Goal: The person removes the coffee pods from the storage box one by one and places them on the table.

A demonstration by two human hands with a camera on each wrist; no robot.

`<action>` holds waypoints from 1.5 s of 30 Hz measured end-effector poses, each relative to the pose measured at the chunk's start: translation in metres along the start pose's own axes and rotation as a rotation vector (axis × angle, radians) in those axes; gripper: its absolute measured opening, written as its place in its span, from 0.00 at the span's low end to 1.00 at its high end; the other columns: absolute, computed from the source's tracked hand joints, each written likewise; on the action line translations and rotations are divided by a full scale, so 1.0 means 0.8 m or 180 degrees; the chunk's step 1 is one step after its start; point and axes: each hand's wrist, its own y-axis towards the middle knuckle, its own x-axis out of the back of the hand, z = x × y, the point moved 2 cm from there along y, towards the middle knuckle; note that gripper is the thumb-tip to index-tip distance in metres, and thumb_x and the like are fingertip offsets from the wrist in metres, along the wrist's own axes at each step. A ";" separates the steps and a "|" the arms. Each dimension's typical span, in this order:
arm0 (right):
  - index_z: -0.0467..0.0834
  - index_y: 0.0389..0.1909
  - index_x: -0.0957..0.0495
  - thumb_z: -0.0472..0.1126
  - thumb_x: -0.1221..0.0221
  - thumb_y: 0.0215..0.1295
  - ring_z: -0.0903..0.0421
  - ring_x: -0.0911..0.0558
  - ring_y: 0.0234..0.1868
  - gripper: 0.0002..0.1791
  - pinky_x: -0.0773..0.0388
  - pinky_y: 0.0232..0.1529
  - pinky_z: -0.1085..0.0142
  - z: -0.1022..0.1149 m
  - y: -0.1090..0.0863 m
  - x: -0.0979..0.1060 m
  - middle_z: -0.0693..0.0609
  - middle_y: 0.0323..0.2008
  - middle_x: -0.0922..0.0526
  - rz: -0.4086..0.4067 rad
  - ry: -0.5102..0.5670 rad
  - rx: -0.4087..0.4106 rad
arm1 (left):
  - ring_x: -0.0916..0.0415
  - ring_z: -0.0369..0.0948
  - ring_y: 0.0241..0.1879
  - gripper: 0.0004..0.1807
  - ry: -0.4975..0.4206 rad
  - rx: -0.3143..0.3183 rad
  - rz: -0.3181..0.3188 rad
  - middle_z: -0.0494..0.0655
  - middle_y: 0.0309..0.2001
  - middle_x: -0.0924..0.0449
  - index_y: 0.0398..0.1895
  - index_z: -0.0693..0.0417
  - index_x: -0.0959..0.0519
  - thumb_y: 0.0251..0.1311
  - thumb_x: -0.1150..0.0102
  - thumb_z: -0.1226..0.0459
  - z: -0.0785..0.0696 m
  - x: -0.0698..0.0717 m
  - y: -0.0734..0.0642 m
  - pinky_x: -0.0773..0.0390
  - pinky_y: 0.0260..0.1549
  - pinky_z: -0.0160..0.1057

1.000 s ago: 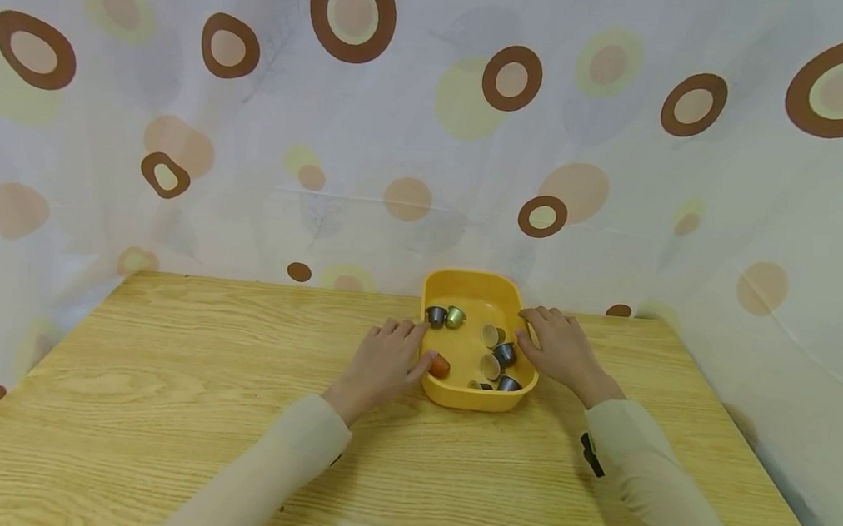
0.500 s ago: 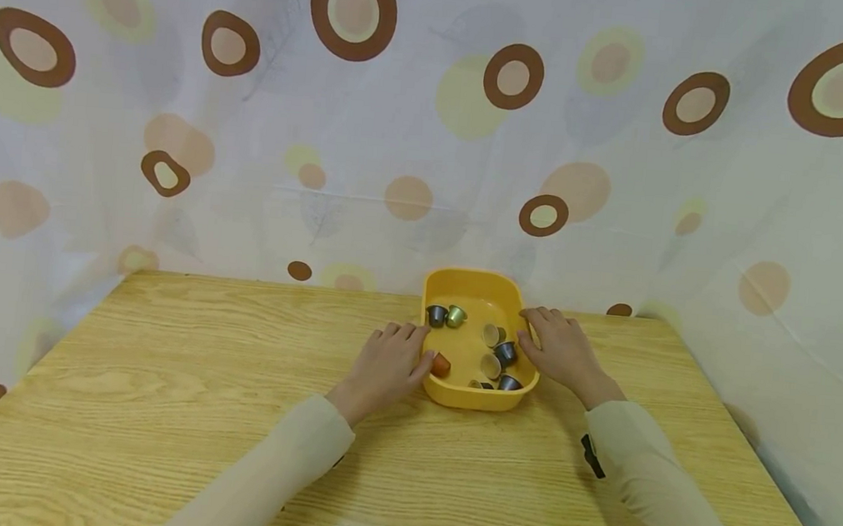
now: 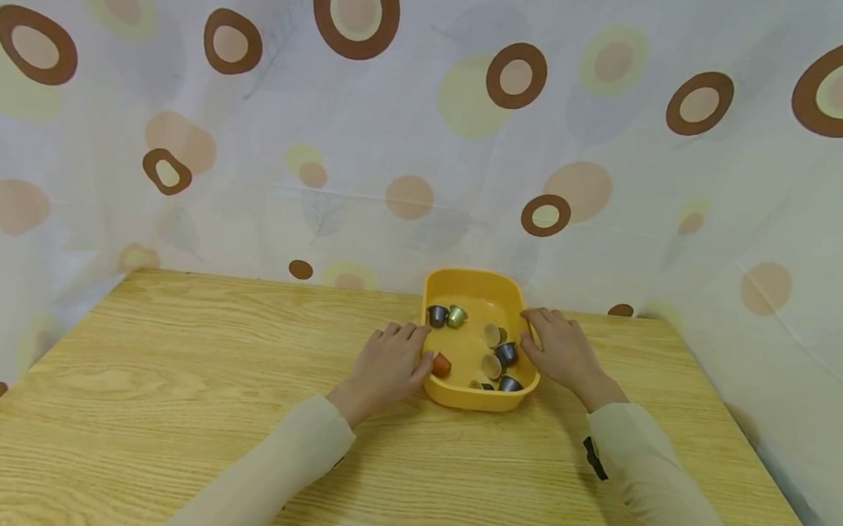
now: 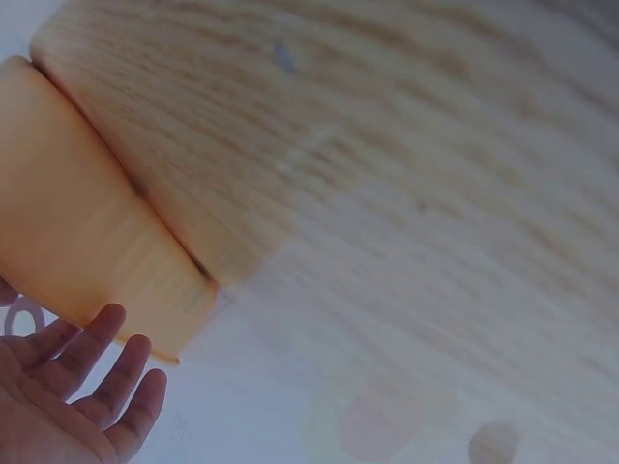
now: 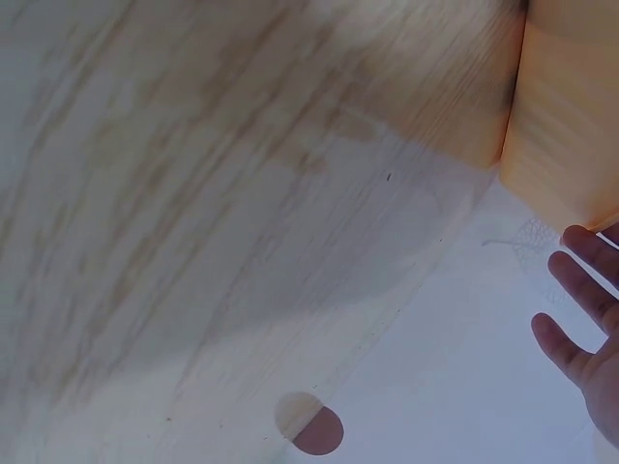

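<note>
A yellow plastic basin point(image 3: 480, 399) stands on the table, with several coffee capsules inside. My left hand point(image 3: 385, 368) holds its left rim, and my right hand point(image 3: 564, 351) holds the right rim with the thumb over the edge. In the wrist views, some fingers of the left hand point(image 4: 77, 387) and right hand point(image 5: 595, 309) spread loosely beside the outer wall. A dark capsule point(image 3: 438, 317) and a green capsule point(image 3: 456, 316) lie at the back left. An orange capsule point(image 3: 442, 366) lies near my left thumb. Further capsules, including a dark capsule point(image 3: 506, 354), lie along the right side.
The wooden table point(image 3: 193, 377) reaches out to both sides and in front of the basin. Behind it and at the sides hangs a pale curtain point(image 3: 418, 129) with brown and yellow round patterns, close to the basin's far end.
</note>
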 end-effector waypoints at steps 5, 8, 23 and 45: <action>0.37 0.56 0.31 0.43 0.53 0.65 0.42 0.29 0.54 0.21 0.33 0.49 0.44 0.000 -0.001 -0.001 0.41 0.55 0.27 0.0007 -0.0001 0.0036 | 0.28 0.48 0.50 0.24 0.0013 -0.0005 -0.0048 0.50 0.51 0.23 0.59 0.56 0.31 0.66 0.60 0.53 0.000 0.000 -0.002 0.26 0.46 0.47; 0.38 0.56 0.31 0.43 0.53 0.65 0.42 0.29 0.54 0.21 0.33 0.49 0.43 0.002 -0.002 -0.001 0.42 0.55 0.27 0.0015 -0.0020 0.0051 | 0.27 0.48 0.49 0.23 0.0042 -0.0032 -0.0079 0.49 0.50 0.23 0.58 0.56 0.30 0.65 0.60 0.53 0.000 0.001 -0.004 0.26 0.45 0.46; 0.37 0.55 0.31 0.43 0.52 0.64 0.42 0.29 0.52 0.21 0.33 0.49 0.43 0.016 -0.008 0.002 0.42 0.53 0.26 0.0038 -0.0056 0.0117 | 0.25 0.47 0.45 0.22 0.0189 -0.0131 -0.0263 0.49 0.47 0.21 0.55 0.56 0.28 0.63 0.56 0.54 0.003 0.006 -0.017 0.25 0.43 0.44; 0.37 0.54 0.30 0.42 0.50 0.62 0.43 0.27 0.51 0.21 0.34 0.52 0.43 0.052 -0.021 0.004 0.42 0.52 0.25 -0.0028 -0.0160 0.0159 | 0.25 0.45 0.45 0.20 0.0191 -0.0209 -0.0422 0.46 0.43 0.19 0.50 0.54 0.25 0.59 0.52 0.54 0.016 0.018 -0.047 0.25 0.43 0.44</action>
